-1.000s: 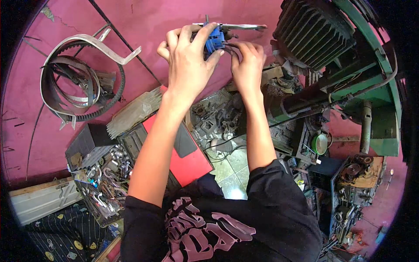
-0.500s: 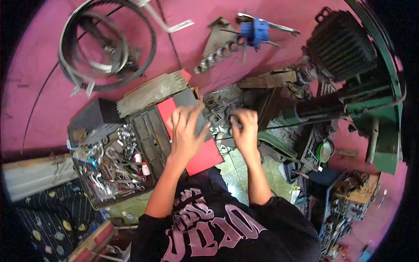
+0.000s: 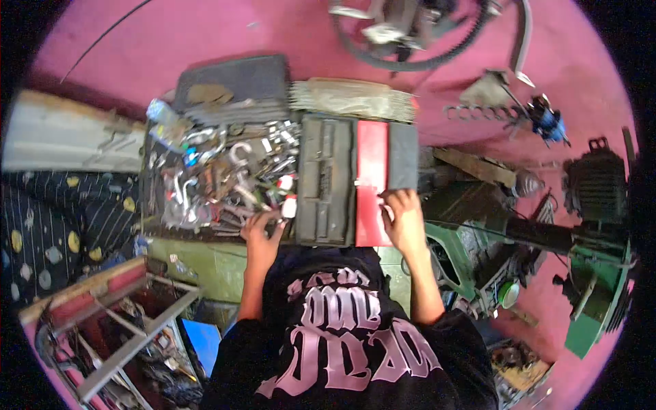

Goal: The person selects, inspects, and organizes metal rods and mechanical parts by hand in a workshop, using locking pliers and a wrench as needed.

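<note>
My left hand (image 3: 260, 232) is at the front edge of a tray of hand tools (image 3: 152, 229), its thumb and fingers apart and nothing showing between them. Wrenches, sockets and other metal tools lie heaped in the tray, with a small red and white bottle (image 3: 289, 206) just beyond that hand. My right hand (image 3: 404, 213) hovers at the right side of a red panel (image 3: 371, 160), fingers loosely bent and the thumb apart from them. Between the hands lies a long black plastic tool case (image 3: 326, 181), left of the red panel.
A black lid-like case (image 3: 236, 85) and a ribbed pale stack (image 3: 352, 99) stand behind the tools. Green machinery (image 3: 454, 249) with a dark motor (image 3: 596, 174) is at right. A metal frame (image 3: 140, 342) holds parts at lower left. A belt (image 3: 410, 65) hangs on the pink wall.
My view has swung left, bringing the tool tray nearer the middle. Both hands have moved apart, the left over to the tray's front edge, the right to the red panel.
</note>
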The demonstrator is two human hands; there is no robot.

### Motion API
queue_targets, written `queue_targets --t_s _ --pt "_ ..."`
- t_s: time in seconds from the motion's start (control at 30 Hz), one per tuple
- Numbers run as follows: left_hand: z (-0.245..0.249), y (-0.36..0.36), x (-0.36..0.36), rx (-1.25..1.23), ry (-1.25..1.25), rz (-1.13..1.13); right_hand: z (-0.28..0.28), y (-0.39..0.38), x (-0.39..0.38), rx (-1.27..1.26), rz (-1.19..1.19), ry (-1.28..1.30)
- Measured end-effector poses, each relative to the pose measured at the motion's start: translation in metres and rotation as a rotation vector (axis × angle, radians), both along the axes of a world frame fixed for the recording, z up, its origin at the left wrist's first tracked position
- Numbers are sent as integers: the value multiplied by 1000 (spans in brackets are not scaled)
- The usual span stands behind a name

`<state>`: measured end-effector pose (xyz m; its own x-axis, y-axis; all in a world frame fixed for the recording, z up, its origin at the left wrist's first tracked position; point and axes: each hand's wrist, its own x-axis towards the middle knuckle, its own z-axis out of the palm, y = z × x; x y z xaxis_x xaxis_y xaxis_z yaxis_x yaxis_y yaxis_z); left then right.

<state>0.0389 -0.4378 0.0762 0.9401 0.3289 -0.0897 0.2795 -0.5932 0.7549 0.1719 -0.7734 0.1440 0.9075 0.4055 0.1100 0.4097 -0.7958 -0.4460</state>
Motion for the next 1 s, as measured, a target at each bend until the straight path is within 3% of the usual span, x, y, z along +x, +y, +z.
queue_targets --t_s 0.07,0.27,0.47,0.63,0.93,1.0 --pt "17 17 4 155 -26 24 24 37 17 34 13 -33" --pt "23 74 -25 183 -65 111 45 147 18 92 137 -63" --pt "-2 122 -69 281 -126 394 15 227 -34 46 385 35" --pt "-20 174 -83 259 -109 478 -7 273 -53 49 473 87" --pt "-25 244 -60 329 -117 458 -24 340 -48 -67 466 103" --pt "-24 250 -49 405 -145 331 -28 352 -52 -111 459 87"
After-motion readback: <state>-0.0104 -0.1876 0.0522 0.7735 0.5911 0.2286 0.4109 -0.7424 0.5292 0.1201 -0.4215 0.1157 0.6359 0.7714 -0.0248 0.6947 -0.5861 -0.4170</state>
